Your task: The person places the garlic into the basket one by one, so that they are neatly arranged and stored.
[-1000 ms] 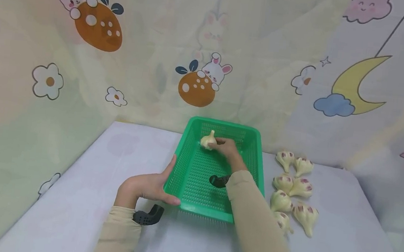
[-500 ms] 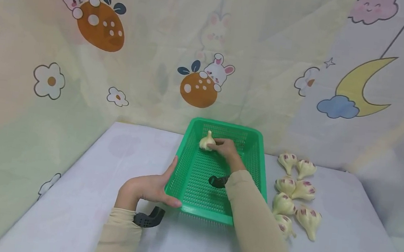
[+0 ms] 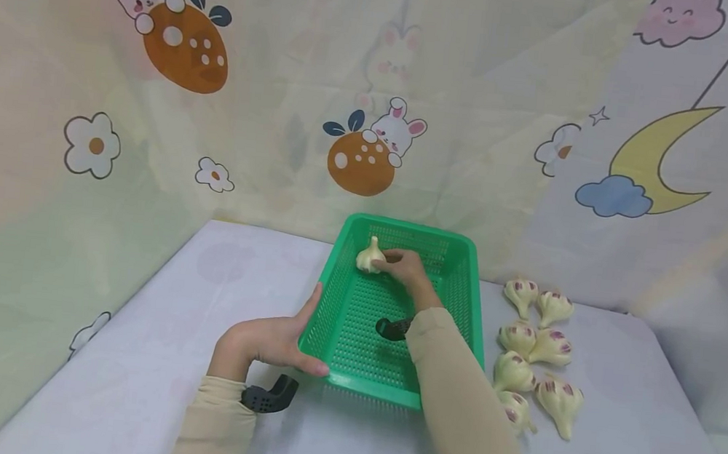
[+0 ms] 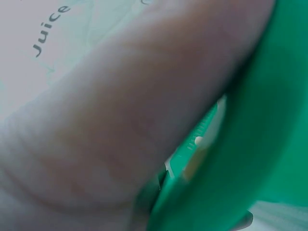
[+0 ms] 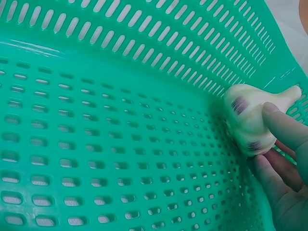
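Note:
A green plastic basket (image 3: 381, 388) with slotted walls stands tilted slightly to one side on the table. My left hand (image 3: 270, 339) grips its near left corner, the thumb at the front rim and the fingers along the left wall. In the left wrist view a blurred digit (image 4: 125, 106) lies against the green rim (image 4: 231, 134). Inside, near the far left corner, my right hand (image 3: 403, 266) pinches a garlic bulb (image 3: 370, 257) between thumb and fingers. The right wrist view shows the bulb (image 5: 255, 118) with purple patches and its stem pointing away, close against the slotted wall.
Several more garlic bulbs (image 3: 550, 346) lie in a loose cluster on the white tabletop (image 3: 228, 272), right of the basket. Behind the table hangs a patterned cloth (image 3: 272, 86) with rabbits and flowers. The right forearm (image 3: 459, 397) passes over the basket's near right rim.
The right hand and its garlic bulb have shifted slightly left within the basket, nearer the left wall. The left hand keeps its grip. The whole head view has drifted a little.

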{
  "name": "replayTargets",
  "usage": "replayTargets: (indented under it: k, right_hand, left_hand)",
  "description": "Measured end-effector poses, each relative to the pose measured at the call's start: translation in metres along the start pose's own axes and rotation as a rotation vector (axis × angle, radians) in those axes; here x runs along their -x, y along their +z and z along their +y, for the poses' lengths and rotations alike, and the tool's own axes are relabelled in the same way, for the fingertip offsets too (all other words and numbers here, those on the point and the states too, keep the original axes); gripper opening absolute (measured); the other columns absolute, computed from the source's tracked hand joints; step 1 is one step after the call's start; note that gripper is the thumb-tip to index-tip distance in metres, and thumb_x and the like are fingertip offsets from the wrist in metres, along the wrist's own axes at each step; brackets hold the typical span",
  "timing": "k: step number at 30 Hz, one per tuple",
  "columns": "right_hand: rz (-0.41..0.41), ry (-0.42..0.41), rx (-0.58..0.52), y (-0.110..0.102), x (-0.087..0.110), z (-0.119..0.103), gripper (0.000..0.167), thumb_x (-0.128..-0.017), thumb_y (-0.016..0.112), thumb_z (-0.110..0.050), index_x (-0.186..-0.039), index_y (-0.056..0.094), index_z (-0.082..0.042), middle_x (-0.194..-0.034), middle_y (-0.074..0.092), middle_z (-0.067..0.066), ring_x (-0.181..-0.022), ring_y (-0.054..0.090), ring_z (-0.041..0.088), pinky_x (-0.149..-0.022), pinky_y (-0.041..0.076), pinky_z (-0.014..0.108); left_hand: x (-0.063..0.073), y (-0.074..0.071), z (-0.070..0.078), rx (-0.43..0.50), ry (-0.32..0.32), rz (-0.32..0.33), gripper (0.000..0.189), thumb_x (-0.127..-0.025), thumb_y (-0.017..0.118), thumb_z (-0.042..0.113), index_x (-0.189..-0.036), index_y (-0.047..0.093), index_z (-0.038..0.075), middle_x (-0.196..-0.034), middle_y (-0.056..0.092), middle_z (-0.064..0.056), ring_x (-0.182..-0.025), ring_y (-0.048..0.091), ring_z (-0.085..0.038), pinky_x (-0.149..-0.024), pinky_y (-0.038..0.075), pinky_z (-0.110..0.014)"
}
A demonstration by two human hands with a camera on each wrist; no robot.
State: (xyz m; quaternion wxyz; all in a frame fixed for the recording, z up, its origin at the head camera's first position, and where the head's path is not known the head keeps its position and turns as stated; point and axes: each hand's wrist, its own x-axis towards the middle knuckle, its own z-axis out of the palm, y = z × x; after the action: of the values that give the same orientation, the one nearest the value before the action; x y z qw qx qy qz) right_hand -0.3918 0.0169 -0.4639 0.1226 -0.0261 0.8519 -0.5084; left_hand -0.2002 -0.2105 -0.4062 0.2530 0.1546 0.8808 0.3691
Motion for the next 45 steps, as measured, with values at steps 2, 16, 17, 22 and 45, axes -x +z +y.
replayTargets:
  k: [2,16,17,22,45]
  right_hand:
    - [0.002,-0.016,0.003,0.0,0.0,-0.001,0.051,-0.085,0.071,-0.035,-0.128,0.059,-0.01,-0.129,0.059,0.013,-0.122,0.051,0.031,-0.103,0.041,0.045]
    - [0.006,-0.054,0.025,0.0,0.003,-0.008,0.049,-0.085,0.071,-0.032,-0.126,0.061,-0.008,-0.128,0.06,0.014,-0.12,0.053,0.032,-0.101,0.042,0.045]
    - [0.006,-0.058,0.028,0.0,0.003,-0.008,0.049,-0.085,0.071,-0.032,-0.126,0.061,-0.008,-0.127,0.06,0.015,-0.12,0.053,0.032,-0.101,0.043,0.045]
    - [0.003,-0.064,0.04,0.0,0.005,-0.012,0.049,-0.086,0.07,-0.032,-0.127,0.061,-0.007,-0.128,0.06,0.016,-0.121,0.053,0.032,-0.101,0.043,0.045]
    - [-0.011,-0.07,0.058,-0.002,0.011,-0.012,0.052,-0.088,0.067,-0.031,-0.131,0.055,-0.003,-0.133,0.054,0.019,-0.122,0.05,0.035,-0.1,0.043,0.046]
  left_hand:
    - [0.0,0.0,0.001,-0.004,0.0,0.0,0.136,-0.069,0.075,0.06,-0.147,-0.028,0.019,-0.158,0.01,-0.017,-0.138,0.033,-0.027,-0.109,0.032,-0.047]
    - [0.0,-0.001,0.002,-0.012,-0.003,0.013,0.133,-0.072,0.077,0.052,-0.147,-0.027,0.02,-0.158,0.013,-0.018,-0.137,0.034,-0.027,-0.109,0.033,-0.047]
    - [0.0,-0.001,0.002,-0.012,-0.003,0.013,0.132,-0.072,0.077,0.052,-0.147,-0.027,0.02,-0.158,0.012,-0.017,-0.138,0.034,-0.027,-0.109,0.033,-0.047]
    - [0.001,-0.001,0.001,-0.01,-0.003,0.014,0.133,-0.072,0.077,0.053,-0.147,-0.027,0.02,-0.159,0.01,-0.017,-0.139,0.032,-0.027,-0.11,0.032,-0.047]
    - [-0.001,0.002,0.001,0.008,-0.008,0.004,0.137,-0.068,0.076,0.06,-0.147,-0.028,0.019,-0.158,0.012,-0.017,-0.139,0.03,-0.026,-0.111,0.031,-0.046]
